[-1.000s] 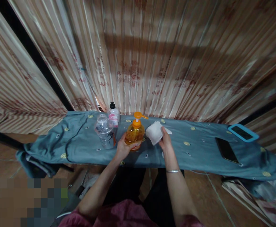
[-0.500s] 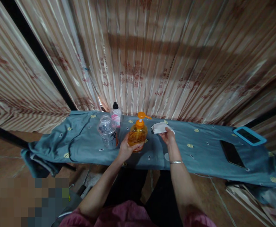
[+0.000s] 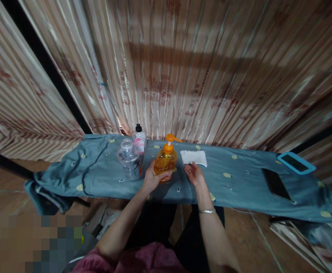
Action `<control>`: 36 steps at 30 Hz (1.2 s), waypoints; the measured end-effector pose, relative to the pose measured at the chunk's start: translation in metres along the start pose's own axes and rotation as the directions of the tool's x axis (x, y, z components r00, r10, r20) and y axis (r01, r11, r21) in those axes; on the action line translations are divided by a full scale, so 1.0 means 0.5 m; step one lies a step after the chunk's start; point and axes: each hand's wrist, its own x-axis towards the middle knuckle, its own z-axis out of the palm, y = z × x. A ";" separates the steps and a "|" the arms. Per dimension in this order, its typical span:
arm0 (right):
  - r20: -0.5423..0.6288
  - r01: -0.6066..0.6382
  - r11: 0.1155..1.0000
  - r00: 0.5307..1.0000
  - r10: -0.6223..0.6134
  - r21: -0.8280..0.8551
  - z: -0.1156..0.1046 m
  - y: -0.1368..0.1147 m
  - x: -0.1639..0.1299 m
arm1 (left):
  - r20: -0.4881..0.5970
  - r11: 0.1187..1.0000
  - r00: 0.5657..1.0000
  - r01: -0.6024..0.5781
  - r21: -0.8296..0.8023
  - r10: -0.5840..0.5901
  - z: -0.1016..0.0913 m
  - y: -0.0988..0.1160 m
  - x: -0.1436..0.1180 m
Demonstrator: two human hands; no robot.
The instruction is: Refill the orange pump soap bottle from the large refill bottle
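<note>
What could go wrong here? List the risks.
1. The left hand grips only the base of the orange pump bottle; pressing its pump could tip it toward the clear jar close beside it.
2. The white cloth lies loose under the nozzle, near the open right hand; drips may soak through to the blue cover.

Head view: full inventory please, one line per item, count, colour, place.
pump bottle: 1, orange with orange pump, middle of the table, upright
white cloth: 1, white, flat on the table just right of the pump bottle
clear bottle: 1, transparent, left of the pump bottle
small bottle: 1, clear with black cap and pink label, behind the clear bottle
phone: 1, black, right part of the table
tablet: 1, blue-framed, far right edge
table cover: 1, blue-grey with small motifs
curtain: striped beige, behind the table
left hand: grips the pump bottle's base
right hand: open, near the white cloth
</note>
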 end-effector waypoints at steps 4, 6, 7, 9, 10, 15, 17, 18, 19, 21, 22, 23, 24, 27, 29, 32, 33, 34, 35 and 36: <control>0.158 0.221 0.969 0.966 -0.203 -0.108 0.021 0.033 -0.063 | 0.037 0.998 0.999 -0.016 0.062 0.014 0.016 -0.005 0.021; 0.302 0.365 0.919 0.902 -0.309 -0.148 0.039 0.041 -0.093 | 0.045 0.994 0.999 -0.028 0.104 0.023 0.025 -0.003 0.032; 0.374 0.435 0.885 0.858 -0.353 -0.164 0.048 0.041 -0.105 | 0.055 0.991 0.998 -0.035 0.126 0.029 0.028 -0.001 0.036; 0.484 0.551 0.808 0.776 -0.405 -0.208 0.063 0.040 -0.123 | 0.089 0.982 0.995 -0.049 0.180 0.034 0.031 0.006 0.043; 0.518 0.593 0.770 0.747 -0.416 -0.237 0.068 0.039 -0.129 | 0.106 0.976 0.994 -0.054 0.210 0.032 0.031 0.009 0.045; 0.526 0.671 0.604 0.730 -0.436 -0.430 0.078 0.043 -0.149 | 0.135 0.957 0.990 -0.087 0.278 0.050 0.024 0.009 0.039; 0.486 0.668 0.544 0.743 -0.460 -0.508 0.081 0.047 -0.159 | 0.123 0.957 0.991 -0.089 0.278 0.057 0.021 -0.001 0.027; 0.463 0.663 0.516 0.748 -0.475 -0.543 0.083 0.048 -0.165 | 0.109 0.954 0.993 -0.084 0.287 0.055 0.018 -0.008 0.018; 0.442 0.656 0.491 0.752 -0.489 -0.573 0.085 0.049 -0.170 | 0.090 0.950 0.995 -0.077 0.302 0.052 0.013 -0.014 0.006; 0.411 0.642 0.456 0.756 -0.509 -0.617 0.087 0.050 -0.179 | 0.045 0.941 0.997 -0.067 0.332 0.055 -0.003 -0.027 -0.024; 0.403 0.639 0.445 0.756 -0.516 -0.628 0.086 0.051 -0.183 | 0.045 0.938 0.998 -0.065 0.342 0.053 -0.014 -0.032 -0.043; 0.402 0.638 0.438 0.754 -0.519 -0.633 0.085 0.053 -0.186 | 0.065 0.934 0.997 -0.065 0.352 0.045 -0.027 -0.035 -0.064; 0.405 0.640 0.433 0.753 -0.519 -0.635 0.083 0.056 -0.188 | 0.082 0.932 0.996 -0.066 0.357 0.039 -0.042 -0.037 -0.086; 0.418 0.637 0.430 0.758 -0.500 -0.640 0.072 0.071 -0.190 | 0.053 0.922 0.998 -0.041 0.384 0.022 -0.092 -0.032 -0.150; 0.427 0.626 0.429 0.770 -0.475 -0.652 0.065 0.084 -0.186 | 0.001 0.919 1.000 -0.001 0.394 0.001 -0.124 -0.021 -0.181; 0.448 0.617 0.422 0.780 -0.437 -0.664 0.058 0.099 -0.170 | -0.077 0.921 0.997 0.043 0.387 -0.014 -0.165 -0.003 -0.204; 0.457 0.615 0.421 0.784 -0.420 -0.667 0.056 0.100 -0.164 | -0.103 0.922 0.995 0.052 0.384 -0.013 -0.177 0.002 -0.207; 0.467 0.611 0.420 0.788 -0.401 -0.671 0.055 0.099 -0.157 | -0.133 0.921 0.991 0.063 0.385 -0.012 -0.188 0.006 -0.207; 0.477 0.606 0.419 0.793 -0.379 -0.676 0.054 0.097 -0.151 | -0.164 0.919 0.986 0.075 0.387 -0.011 -0.198 0.009 -0.207; 0.485 0.601 0.417 0.798 -0.358 -0.682 0.053 0.092 -0.146 | -0.193 0.917 0.981 0.088 0.389 -0.012 -0.207 0.011 -0.207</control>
